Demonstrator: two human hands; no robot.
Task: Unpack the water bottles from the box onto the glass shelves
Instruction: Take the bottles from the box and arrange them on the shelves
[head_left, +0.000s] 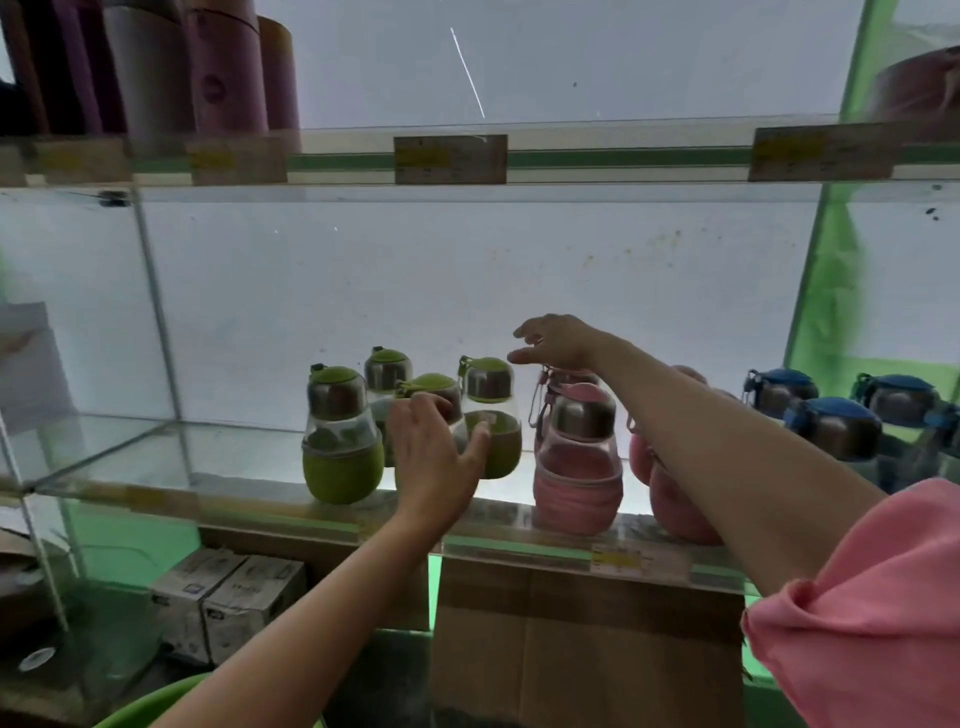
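Observation:
Several green bottles with steel caps stand on the glass shelf (249, 499); the front-left one (340, 441) is free. My left hand (434, 457) wraps around a green bottle (434, 387) in the middle of the group, thumb touching its neighbour (491, 415). My right hand (558, 343) hovers above and behind that neighbour, fingers loose and holding nothing, over the pink bottles. A pink bottle (579, 457) stands at the shelf front; others are partly hidden by my right forearm. Blue-capped bottles (836, 426) stand at the right.
A cardboard box (582, 634) stands under the shelf, with small white boxes (228, 597) to its left. The upper shelf (623, 156) holds tall tubes (223, 67) at left. A glass divider (156, 312) bounds the shelf's left part, which is bare.

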